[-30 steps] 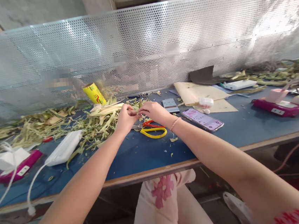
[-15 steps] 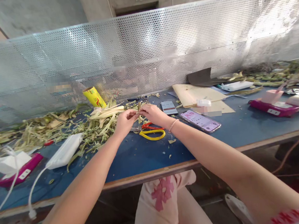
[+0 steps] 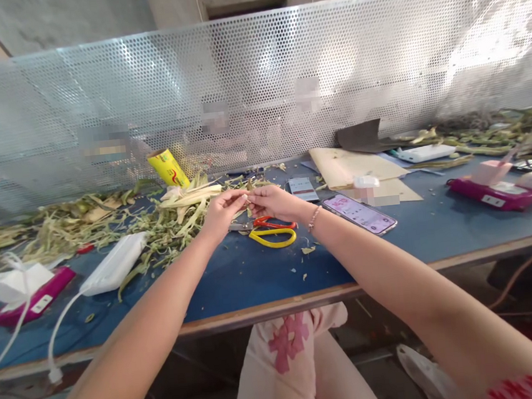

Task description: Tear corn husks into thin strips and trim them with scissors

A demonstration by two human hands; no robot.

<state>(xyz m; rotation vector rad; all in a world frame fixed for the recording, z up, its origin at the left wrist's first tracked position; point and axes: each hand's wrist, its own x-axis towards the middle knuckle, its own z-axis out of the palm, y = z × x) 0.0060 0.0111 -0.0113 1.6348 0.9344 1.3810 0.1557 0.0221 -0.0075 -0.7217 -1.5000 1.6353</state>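
My left hand point(image 3: 224, 211) and my right hand point(image 3: 270, 201) meet at their fingertips above the middle of the blue table. Both are closed in a pinch, and whatever lies between the fingertips is too small to make out. Just below them rests a pair of scissors point(image 3: 273, 237) with one yellow and one red handle; its blades point left, partly under my left hand. A heap of dried, pale green plant strips point(image 3: 174, 224) lies left of my left hand. Right of my right hand is a phone point(image 3: 360, 213) with a lit screen, and behind it a small card-like device point(image 3: 303, 189).
A yellow tube point(image 3: 167, 168) leans at the back against a perforated metal screen point(image 3: 253, 69). On the left lie a white power bank point(image 3: 115, 264) and a purple power strip point(image 3: 35, 300). Brown paper point(image 3: 354, 164) and another purple strip point(image 3: 494, 195) are on the right.
The camera view has shifted slightly. My hands stay together at the fingertips, with the fingers of my right hand a little differently bent. The scissors and heap lie as before.
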